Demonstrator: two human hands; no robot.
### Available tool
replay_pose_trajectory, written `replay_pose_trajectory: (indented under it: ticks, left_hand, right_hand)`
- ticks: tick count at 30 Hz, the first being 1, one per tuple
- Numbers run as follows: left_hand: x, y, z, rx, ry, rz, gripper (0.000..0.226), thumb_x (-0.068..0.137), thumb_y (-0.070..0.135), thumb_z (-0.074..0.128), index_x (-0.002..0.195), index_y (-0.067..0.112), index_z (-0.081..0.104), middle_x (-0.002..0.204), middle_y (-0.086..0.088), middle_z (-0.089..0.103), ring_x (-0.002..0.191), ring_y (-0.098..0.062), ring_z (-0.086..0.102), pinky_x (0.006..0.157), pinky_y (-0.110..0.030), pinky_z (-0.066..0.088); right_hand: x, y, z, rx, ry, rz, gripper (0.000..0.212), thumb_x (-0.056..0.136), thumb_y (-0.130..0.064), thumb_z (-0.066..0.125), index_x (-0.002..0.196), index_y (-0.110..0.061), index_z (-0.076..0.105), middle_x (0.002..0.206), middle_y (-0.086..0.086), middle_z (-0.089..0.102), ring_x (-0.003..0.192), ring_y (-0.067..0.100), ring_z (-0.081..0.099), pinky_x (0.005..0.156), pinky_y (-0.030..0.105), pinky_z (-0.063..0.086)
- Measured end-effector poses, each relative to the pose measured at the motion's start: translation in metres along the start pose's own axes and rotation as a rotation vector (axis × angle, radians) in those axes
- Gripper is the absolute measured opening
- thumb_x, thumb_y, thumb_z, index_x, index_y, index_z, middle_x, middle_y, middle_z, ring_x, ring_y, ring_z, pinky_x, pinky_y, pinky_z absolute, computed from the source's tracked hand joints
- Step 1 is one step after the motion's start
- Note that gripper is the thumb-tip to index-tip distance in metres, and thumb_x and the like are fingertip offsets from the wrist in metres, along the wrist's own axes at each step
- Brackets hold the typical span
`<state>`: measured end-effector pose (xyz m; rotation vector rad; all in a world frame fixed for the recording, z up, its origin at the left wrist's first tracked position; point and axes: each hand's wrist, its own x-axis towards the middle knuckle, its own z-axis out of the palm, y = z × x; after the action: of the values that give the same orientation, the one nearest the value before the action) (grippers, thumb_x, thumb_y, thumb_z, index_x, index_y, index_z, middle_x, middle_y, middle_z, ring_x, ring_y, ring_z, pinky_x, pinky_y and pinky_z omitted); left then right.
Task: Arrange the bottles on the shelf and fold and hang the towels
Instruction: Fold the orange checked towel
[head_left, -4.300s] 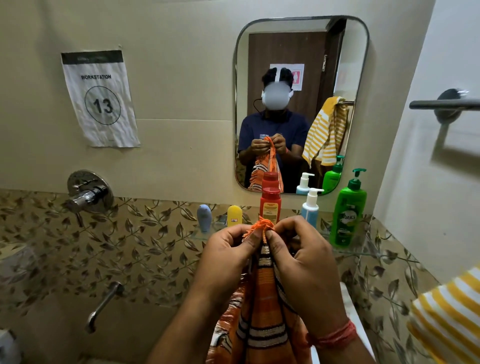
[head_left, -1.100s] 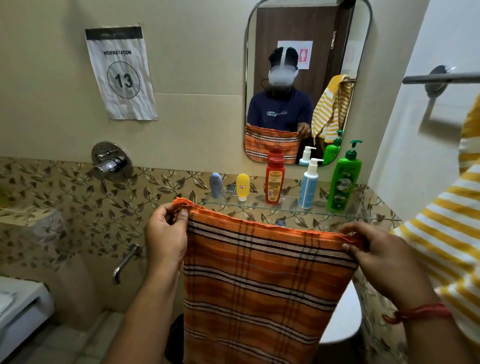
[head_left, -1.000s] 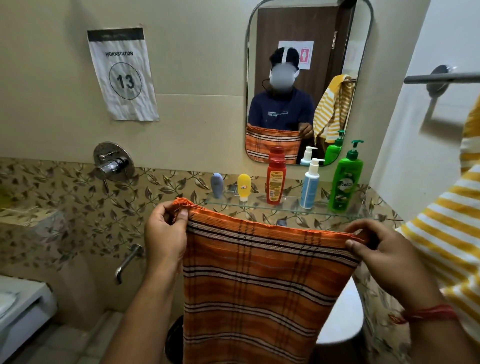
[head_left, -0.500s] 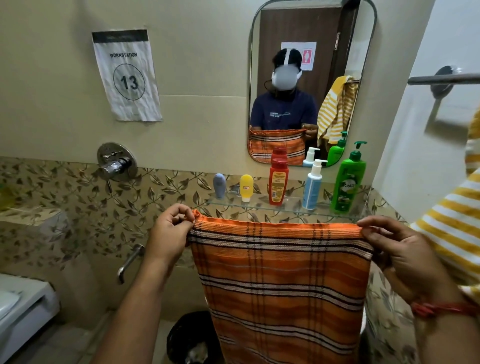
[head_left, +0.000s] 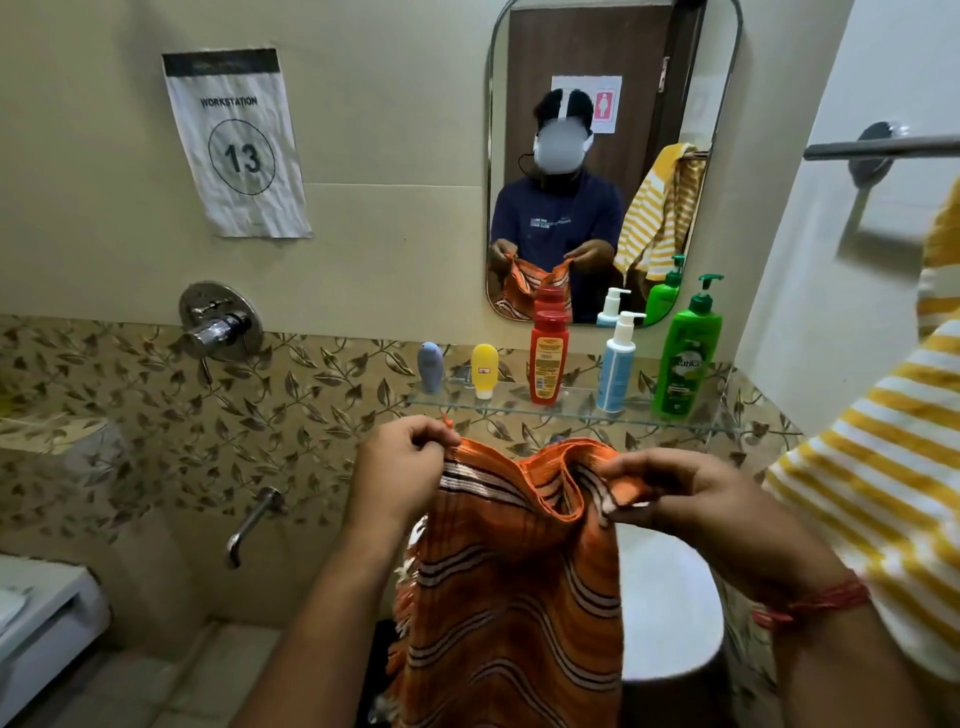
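Observation:
An orange striped towel (head_left: 511, 587) hangs in front of me, its top edge sagging into a fold between my hands. My left hand (head_left: 402, 475) pinches its left top corner and my right hand (head_left: 691, 499) pinches its right top corner. On the glass shelf (head_left: 571, 413) stand several bottles in a row: a grey-blue tube (head_left: 430, 366), a yellow tube (head_left: 484, 370), a red bottle (head_left: 548, 358), a white-and-blue pump bottle (head_left: 615, 364) and a green pump bottle (head_left: 687, 353). A yellow-and-white striped towel (head_left: 883, 467) hangs at the right edge.
A metal towel bar (head_left: 883, 148) is fixed high on the right wall. A mirror (head_left: 613, 156) hangs above the shelf. A shower mixer (head_left: 221, 322) and a spout (head_left: 254, 522) sit on the left wall. A white toilet seat (head_left: 670, 603) lies below the towel.
My hands have come toward each other, so the orange towel, held stretched flat half a second ago, now sags and folds in the middle.

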<state>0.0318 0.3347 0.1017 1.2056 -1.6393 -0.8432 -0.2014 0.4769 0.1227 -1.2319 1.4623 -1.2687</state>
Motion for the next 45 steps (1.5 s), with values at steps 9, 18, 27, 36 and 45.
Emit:
replay_pose_trajectory:
  ticks: [9,18,27,36,45]
  left_hand:
    - [-0.014,0.024,0.023,-0.194,-0.05,0.07,0.031,0.092,0.002,0.062,0.079,0.027,0.076,0.085,0.013,0.076,0.085,0.001,0.07,0.079,-0.022,0.056]
    - [-0.005,0.018,0.019,-0.276,0.066,0.04,0.03,0.092,0.003,0.062,0.082,0.026,0.076,0.085,0.009,0.077,0.084,-0.006,0.073,0.075,-0.025,0.06]
    - [0.016,-0.006,-0.004,-0.284,0.329,-0.068,0.031,0.09,-0.002,0.058,0.076,0.023,0.07,0.084,0.006,0.073,0.084,-0.015,0.07,0.075,-0.033,0.058]
    - [0.022,0.009,0.01,-0.173,0.209,0.032,0.041,0.085,-0.005,0.048,0.066,0.024,0.07,0.093,0.0,0.071,0.09,-0.015,0.066,0.08,-0.031,0.051]
    - [-0.004,0.037,0.038,-0.349,-0.153,0.138,0.035,0.091,-0.007,0.052,0.077,0.015,0.075,0.089,-0.003,0.073,0.089,-0.018,0.07,0.079,-0.035,0.059]
  right_hand:
    - [0.02,-0.014,0.041,-0.795,0.206,-0.604,0.011,0.08,-0.012,0.078,0.087,-0.02,0.073,0.088,-0.016,0.057,0.084,0.003,0.057,0.071,0.019,0.051]
    - [0.008,-0.023,0.055,-0.251,0.111,-0.783,0.007,0.089,-0.022,0.063,0.089,-0.028,0.064,0.086,-0.008,0.069,0.081,0.011,0.067,0.072,0.021,0.054]
    - [0.022,0.021,-0.016,0.515,0.46,-0.609,0.014,0.093,-0.023,0.055,0.082,-0.026,0.063,0.078,-0.007,0.06,0.074,0.014,0.064,0.081,0.032,0.058]
    - [0.008,-0.014,0.0,-0.072,0.031,-0.82,0.019,0.084,-0.036,0.072,0.079,-0.018,0.071,0.077,0.001,0.057,0.071,0.023,0.056,0.063,0.031,0.048]
    - [0.044,-0.042,0.04,-0.648,0.016,-0.739,0.008,0.083,-0.024,0.076,0.089,-0.021,0.073,0.081,-0.014,0.063,0.079,0.007,0.062,0.068,0.02,0.051]
